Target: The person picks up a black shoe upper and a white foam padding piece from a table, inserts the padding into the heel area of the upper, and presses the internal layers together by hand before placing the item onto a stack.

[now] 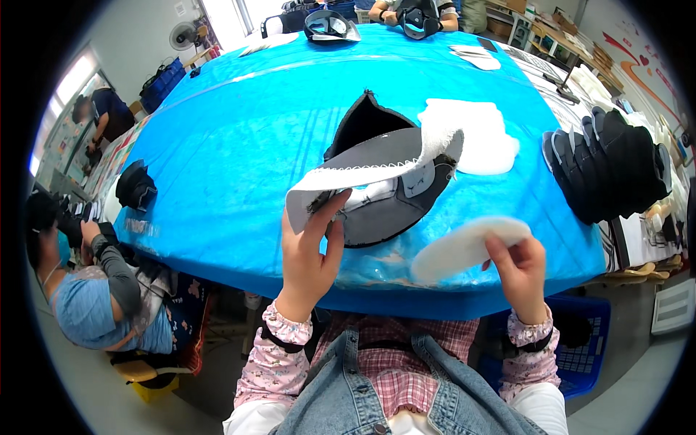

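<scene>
Left hand [312, 250] grips a grey sewn piece [362, 150]; right hand [520, 272] pinches a white pad [457, 250] near the front edge of the worktop [239, 138]. Open room spreads toward its back-left corner.

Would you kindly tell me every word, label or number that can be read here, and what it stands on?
Nothing is legible enough to quote.
Gray piece in the left hand: dark marks on its pale patch, too small to read.
White pad in the right hand: blurred, no lettering visible.
Right-hand wall: red marks, too small to read.
</scene>
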Demonstrator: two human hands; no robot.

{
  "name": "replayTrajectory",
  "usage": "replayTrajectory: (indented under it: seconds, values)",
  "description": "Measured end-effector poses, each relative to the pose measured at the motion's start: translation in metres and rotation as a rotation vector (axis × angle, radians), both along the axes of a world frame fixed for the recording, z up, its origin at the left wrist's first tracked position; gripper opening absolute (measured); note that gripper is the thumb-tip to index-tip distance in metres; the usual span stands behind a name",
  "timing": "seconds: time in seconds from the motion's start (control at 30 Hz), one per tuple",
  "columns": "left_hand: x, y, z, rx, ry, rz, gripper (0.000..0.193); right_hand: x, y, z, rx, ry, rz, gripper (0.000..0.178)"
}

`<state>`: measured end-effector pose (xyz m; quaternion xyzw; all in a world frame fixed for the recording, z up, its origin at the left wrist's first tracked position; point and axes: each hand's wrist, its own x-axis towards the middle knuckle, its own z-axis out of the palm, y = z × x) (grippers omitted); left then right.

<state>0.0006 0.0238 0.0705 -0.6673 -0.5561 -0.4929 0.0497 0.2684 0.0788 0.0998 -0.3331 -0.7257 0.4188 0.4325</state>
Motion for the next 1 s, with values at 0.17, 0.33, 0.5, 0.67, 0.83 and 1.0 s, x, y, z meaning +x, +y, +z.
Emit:
replayTrajectory:
  seconds: [0.17,0.33,0.5,0.67,0.83,1.0]
  values:
    - [0.000,0.003,-0.003,-0.110,-0.083,-0.064,0.037,-0.045,0.009,-0.007,-0.680,0.306,0.258,0.025]
    - [-0.003,0.009,0.000,-0.184,-0.318,-0.429,0.060,-0.061,0.032,-0.024,-0.951,0.534,0.356,0.029]
    - [-0.003,0.015,0.001,-0.279,-0.322,-0.422,0.089,-0.083,0.029,-0.017,-0.787,0.438,0.299,0.031]
    - [0.000,0.018,-0.002,-0.379,-0.471,-0.497,0.100,-0.091,0.022,-0.016,0.038,0.004,0.107,0.029]
    - [-0.006,0.014,0.001,-0.416,-0.720,-0.537,0.085,-0.093,0.012,-0.010,0.219,-0.053,0.122,0.028]
    - [-0.002,0.014,0.003,-0.415,-0.708,-0.513,0.051,-0.086,0.007,-0.005,0.342,0.150,0.313,0.037]
